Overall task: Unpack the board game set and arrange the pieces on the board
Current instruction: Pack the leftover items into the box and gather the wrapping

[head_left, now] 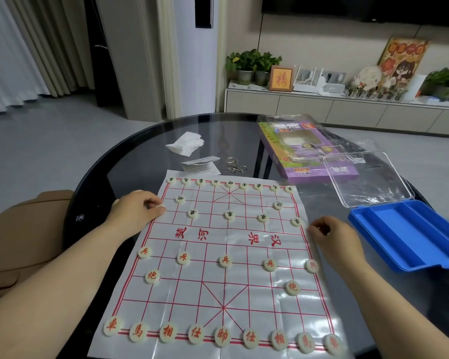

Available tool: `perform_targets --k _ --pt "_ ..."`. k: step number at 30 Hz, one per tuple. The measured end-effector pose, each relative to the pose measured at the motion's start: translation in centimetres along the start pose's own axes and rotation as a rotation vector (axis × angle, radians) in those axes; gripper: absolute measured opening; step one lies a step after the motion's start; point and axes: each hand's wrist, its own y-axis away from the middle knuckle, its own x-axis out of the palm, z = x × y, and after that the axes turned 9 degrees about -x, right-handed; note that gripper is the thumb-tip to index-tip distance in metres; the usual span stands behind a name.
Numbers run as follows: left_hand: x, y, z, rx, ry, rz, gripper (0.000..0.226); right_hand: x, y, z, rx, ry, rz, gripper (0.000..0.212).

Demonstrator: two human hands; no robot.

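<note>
The white plastic board sheet (226, 255) with red grid lines lies flat on the glass table. Round cream pieces with red characters fill its near rows, e.g. the middle soldier (225, 261). Pieces with dark characters fill the far rows, e.g. the middle pawn (229, 215). My left hand (138, 207) rests at the board's left edge and its fingertips pinch a cream piece (162, 209) on the leftmost line. My right hand (333, 237) rests by the right edge with fingers loosely curled and holds nothing, just right of a dark-lettered piece (296, 221).
A blue piece tray (410, 237) with its clear lid (366, 177) open stands right of the board. Behind lie a purple game box (306, 151), metal ring puzzles (233, 165), a folded leaflet (200, 164) and a crumpled tissue (186, 143). A tan chair (24, 242) stands left.
</note>
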Motion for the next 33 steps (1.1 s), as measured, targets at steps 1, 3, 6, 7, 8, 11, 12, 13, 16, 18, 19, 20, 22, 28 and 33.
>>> perform_targets --k 1,3,6,7,8,11,12,13,16,18,19,20,22,28,33 --pt "0.0 0.1 0.0 -0.006 0.048 0.009 0.024 0.0 0.1 0.1 0.001 -0.009 -0.004 0.012" --pt "-0.1 0.4 0.0 -0.027 0.185 0.014 0.025 -0.1 0.2 0.1 -0.003 -0.021 -0.002 0.012" --pt "-0.3 1.0 0.0 -0.028 0.279 -0.029 0.025 -0.4 0.6 0.2 -0.009 -0.056 -0.025 0.014" --pt "-0.4 1.3 0.0 -0.023 0.279 -0.042 0.025 -0.5 0.7 0.1 -0.011 -0.066 -0.038 0.014" --pt "-0.5 1.5 0.0 -0.019 0.274 -0.046 0.024 -0.6 0.8 0.1 -0.013 -0.075 -0.048 0.015" --pt "-0.6 2.1 -0.2 -0.01 0.248 -0.028 0.021 -1.0 1.0 0.0 -0.01 -0.095 -0.051 0.016" --pt "-0.6 2.4 -0.5 -0.006 0.236 -0.019 0.021 -1.1 1.0 0.0 -0.011 -0.103 -0.052 0.018" --pt "-0.6 2.6 -0.8 0.001 0.223 -0.01 0.022 -1.4 1.0 -0.1 -0.014 -0.114 -0.061 0.019" --pt "-0.4 3.2 -1.6 0.014 0.194 0.013 0.024 -2.9 1.5 -0.5 -0.035 -0.102 -0.123 0.022" --pt "-0.2 3.5 -2.1 0.019 0.188 0.016 0.025 -4.2 1.9 -1.4 -0.052 -0.031 -0.174 0.022" --pt "-0.1 3.6 -2.4 0.024 0.189 0.018 0.024 -5.0 2.1 -2.0 -0.049 0.021 -0.191 0.021" --pt "0.1 3.8 -2.6 0.03 0.192 0.022 0.024 -5.7 2.2 -2.7 -0.033 0.077 -0.2 0.022" --pt "0.5 4.0 -3.2 0.041 0.194 0.038 0.022 -7.1 2.4 -4.1 0.02 0.17 -0.21 0.025" --pt "1.6 4.0 -5.7 0.095 0.157 0.123 0.021 -7.8 3.5 -6.2 0.071 0.163 -0.157 0.018" --pt "2.5 3.6 -7.1 0.125 0.118 0.155 0.021 -7.1 3.6 -5.1 0.053 0.174 -0.098 0.028"
